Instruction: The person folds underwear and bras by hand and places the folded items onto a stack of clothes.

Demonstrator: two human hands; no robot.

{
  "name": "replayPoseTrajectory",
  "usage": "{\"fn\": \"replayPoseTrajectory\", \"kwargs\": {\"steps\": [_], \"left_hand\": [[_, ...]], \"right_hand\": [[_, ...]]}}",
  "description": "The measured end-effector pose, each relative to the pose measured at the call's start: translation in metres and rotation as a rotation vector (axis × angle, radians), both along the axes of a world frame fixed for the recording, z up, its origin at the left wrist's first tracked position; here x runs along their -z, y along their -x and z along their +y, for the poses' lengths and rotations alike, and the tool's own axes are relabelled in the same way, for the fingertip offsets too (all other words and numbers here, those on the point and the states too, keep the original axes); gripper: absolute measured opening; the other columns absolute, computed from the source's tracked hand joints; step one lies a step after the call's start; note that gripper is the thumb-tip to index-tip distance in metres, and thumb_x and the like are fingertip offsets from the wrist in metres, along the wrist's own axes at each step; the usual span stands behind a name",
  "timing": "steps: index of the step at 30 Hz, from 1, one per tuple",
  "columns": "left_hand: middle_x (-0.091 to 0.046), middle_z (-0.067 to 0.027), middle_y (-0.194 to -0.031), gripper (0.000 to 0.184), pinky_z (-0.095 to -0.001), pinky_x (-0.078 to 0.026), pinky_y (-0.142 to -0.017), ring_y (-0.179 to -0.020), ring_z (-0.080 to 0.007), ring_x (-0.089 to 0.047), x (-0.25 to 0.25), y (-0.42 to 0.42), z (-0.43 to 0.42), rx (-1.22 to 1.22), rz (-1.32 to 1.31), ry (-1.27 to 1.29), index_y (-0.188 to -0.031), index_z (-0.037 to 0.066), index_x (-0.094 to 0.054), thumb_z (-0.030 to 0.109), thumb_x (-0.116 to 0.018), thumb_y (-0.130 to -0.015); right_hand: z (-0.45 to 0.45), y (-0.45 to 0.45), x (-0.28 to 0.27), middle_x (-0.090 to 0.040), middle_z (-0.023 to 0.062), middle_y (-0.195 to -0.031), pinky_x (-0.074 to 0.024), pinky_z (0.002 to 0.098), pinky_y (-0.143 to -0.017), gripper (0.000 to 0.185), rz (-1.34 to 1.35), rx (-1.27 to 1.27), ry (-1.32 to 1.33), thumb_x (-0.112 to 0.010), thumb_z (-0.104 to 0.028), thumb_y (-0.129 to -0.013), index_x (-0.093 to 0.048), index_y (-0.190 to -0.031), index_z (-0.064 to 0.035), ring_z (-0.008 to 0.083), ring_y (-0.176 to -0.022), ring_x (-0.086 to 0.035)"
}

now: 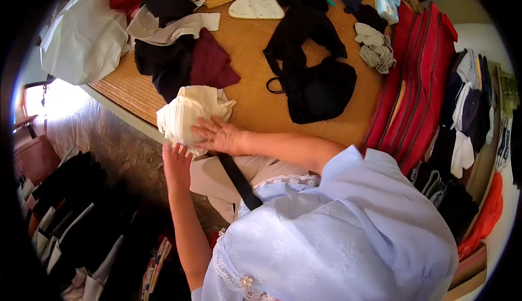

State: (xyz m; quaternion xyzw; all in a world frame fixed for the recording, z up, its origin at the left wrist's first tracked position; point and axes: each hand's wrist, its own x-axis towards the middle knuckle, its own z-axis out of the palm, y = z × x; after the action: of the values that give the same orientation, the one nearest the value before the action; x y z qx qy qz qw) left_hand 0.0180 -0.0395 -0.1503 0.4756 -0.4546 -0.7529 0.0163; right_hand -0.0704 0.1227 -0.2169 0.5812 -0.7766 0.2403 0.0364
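A cream ribbed garment [187, 111], bunched up, lies at the near left edge of the brown mat [255, 100]. My right hand [220, 136] rests on its lower right side with the fingers spread. Against its lower edge is my left hand [177, 160], fingers extended upward and apart; the tips touch or nearly touch the cloth. Just beyond the garment lie a maroon cloth [211, 62] and a black cloth [166, 67]. A black bra [321, 89] is spread on the mat to the right.
A white bag [84, 40] stands at the far left, and red folded bedding [413, 83] at the right. Grey socks [376, 51] and a tissue pack [386, 3] lie near it. More clothes hang at the far right. Dark items fill the floor at lower left.
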Motion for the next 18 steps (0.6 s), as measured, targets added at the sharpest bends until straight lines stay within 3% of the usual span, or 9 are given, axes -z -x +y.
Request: {"fn": "replayPoseTrajectory", "kwargs": {"steps": [2, 5, 8, 11, 12, 13, 14, 15, 18], "left_hand": [[-0.039, -0.0109, -0.125, 0.077, -0.0373, -0.033, -0.09, -0.111, -0.0222, -0.04, 0.01, 0.015, 0.01, 0.173, -0.131, 0.144, -0.136, 0.007, -0.015, 0.031, -0.061, -0.079], [-0.04, -0.0109, -0.125, 0.079, -0.0361, -0.033, -0.089, -0.11, -0.0215, -0.04, 0.015, 0.029, 0.012, 0.283, -0.128, 0.199, -0.135, 0.008, -0.016, 0.032, -0.063, -0.077], [-0.038, -0.0121, -0.127, 0.08, -0.0359, -0.034, -0.088, -0.109, -0.0221, -0.041, 0.018, 0.031, 0.008, 0.231, -0.205, 0.258, -0.135, 0.008, -0.017, 0.033, -0.065, -0.075], [-0.038, -0.0137, -0.126, 0.079, -0.0352, -0.034, -0.088, -0.108, -0.0232, -0.042, 0.013, 0.021, 0.01, 0.176, -0.187, 0.31, -0.134, 0.004, -0.015, 0.028, -0.063, -0.077], [-0.038, -0.0139, -0.125, 0.078, -0.0346, -0.035, -0.088, -0.108, -0.0233, -0.041, 0.006, 0.02, 0.014, 0.137, -0.154, 0.33, -0.134, 0.003, -0.015, 0.027, -0.063, -0.078], [-0.038, -0.0142, -0.124, 0.077, -0.034, -0.035, -0.089, -0.108, -0.0233, -0.041, 0.003, 0.017, 0.019, 0.097, -0.117, 0.348, -0.134, 0.002, -0.014, 0.025, -0.062, -0.079], [-0.043, -0.0109, -0.112, 0.075, -0.0286, -0.039, -0.076, -0.091, -0.0183, -0.046, 0.02, 0.006, 0.008, 0.081, -0.134, 0.466, -0.134, 0.0, -0.017, 0.025, -0.062, -0.08], [-0.042, -0.012, -0.115, 0.071, -0.0295, -0.038, -0.08, -0.096, -0.0194, -0.045, 0.016, 0.003, 0.014, 0.073, -0.122, 0.56, -0.132, 0.0, -0.021, 0.024, -0.061, -0.08], [-0.04, -0.0133, -0.121, 0.051, -0.0308, -0.037, -0.087, -0.103, -0.0209, -0.045, 0.005, -0.005, 0.03, 0.06, -0.124, 0.855, -0.124, 0.0, -0.038, 0.016, -0.059, -0.081]], "right_hand": [[0.017, -0.002, -0.016, -0.041, 0.0132, -0.12, -0.0396, 0.0402, -0.089, 0.038, -0.147, -0.036, 0.083, -0.054, -0.01, -0.075, -0.053, -0.112, -0.0163, 0.0306, -0.111, -0.041], [0.069, 0.035, -0.042, -0.045, 0.0145, -0.115, -0.0408, 0.0396, -0.083, 0.037, -0.3, 0.233, 0.228, -0.058, -0.007, -0.069, -0.052, -0.106, -0.0076, 0.03, -0.102, -0.047], [0.168, 0.071, -0.065, -0.045, 0.016, -0.112, -0.0403, 0.0399, -0.077, 0.055, -0.164, 0.709, -0.106, -0.069, -0.014, -0.06, -0.047, -0.108, -0.0008, 0.0315, -0.098, -0.048], [0.253, 0.074, -0.041, -0.03, 0.0161, -0.133, -0.0238, 0.0532, -0.097, 0.08, -0.245, 0.935, -0.628, -0.073, -0.033, -0.062, -0.034, -0.125, -0.003, 0.0328, -0.125, -0.025], [0.274, 0.079, -0.033, -0.026, 0.0178, -0.135, -0.021, 0.0568, -0.098, 0.076, -0.454, 0.9, -0.834, -0.067, -0.036, -0.07, -0.03, -0.128, -0.0023, 0.0347, -0.127, -0.02], [0.283, 0.074, -0.026, -0.037, 0.0182, -0.127, -0.0268, 0.0535, -0.095, 0.061, -0.47, 0.995, -0.729, -0.063, -0.035, -0.074, -0.039, -0.12, -0.0031, 0.0334, -0.121, -0.031], [0.297, 0.083, -0.021, -0.045, 0.018, -0.117, -0.0327, 0.0492, -0.089, 0.05, -0.594, 0.965, -0.685, -0.061, -0.032, -0.076, -0.043, -0.112, -0.0031, 0.0326, -0.112, -0.04], [0.301, 0.093, -0.025, -0.052, 0.0179, -0.106, -0.0385, 0.0449, -0.083, 0.039, -0.721, 0.927, -0.641, -0.059, -0.029, -0.079, -0.046, -0.105, -0.0032, 0.0318, -0.102, -0.049], [0.302, 0.105, -0.039, -0.056, 0.0155, -0.084, -0.0435, 0.0378, -0.067, 0.022, -0.692, 0.721, -0.326, -0.054, -0.021, -0.082, -0.046, -0.091, -0.0034, 0.0322, -0.076, -0.055]]}}
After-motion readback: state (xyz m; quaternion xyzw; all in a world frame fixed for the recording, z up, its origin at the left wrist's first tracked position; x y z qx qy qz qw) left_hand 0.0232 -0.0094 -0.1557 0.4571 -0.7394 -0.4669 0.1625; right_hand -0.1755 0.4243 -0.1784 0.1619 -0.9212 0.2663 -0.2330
